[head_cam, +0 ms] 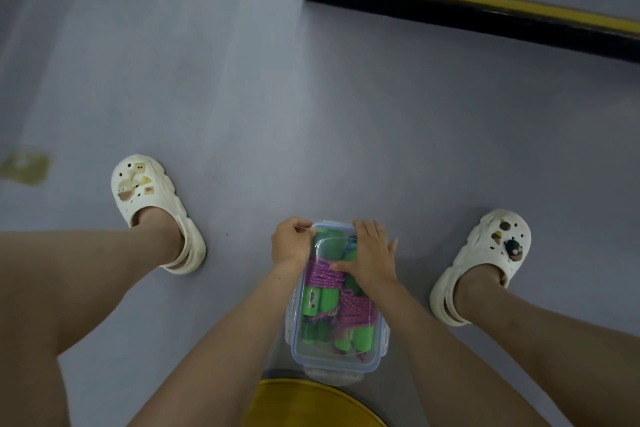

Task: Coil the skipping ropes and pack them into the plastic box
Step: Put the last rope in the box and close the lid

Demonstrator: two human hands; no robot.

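Several skipping ropes [356, 310] with pink cord and green handles [322, 302] lie coiled inside the clear plastic box [332, 362], which stands on the grey floor [242, 114] between the person's feet, its long side running away from the camera. Its see-through lid [313, 345], edged in blue, lies on top of the box. At the far left corner the left hand [292, 241] has its grip closed, fingers curled over the edge of the lid and knuckles up. The right hand [374, 256] lies flat on the far half of the lid, its grip spread: fingers are straight and fanned toward the far rim, and the thumb points left across the pink cord beneath. It pinches nothing. One green handle carries dark marks, too small to read, and no other writing shows on the box. Both forearms reach in from the bottom of the view, on either side of the box. A white clog [152, 204] with small charms is on the left foot, well left of the box; its match [485, 260] is on the right foot. A round yellow surface [311, 402] shows at the bottom edge, just behind the box. A yellow cabinet with a black base [485, 7] stands on the floor at the upper right, and a yellowish stain [24, 168] marks the floor at far left.
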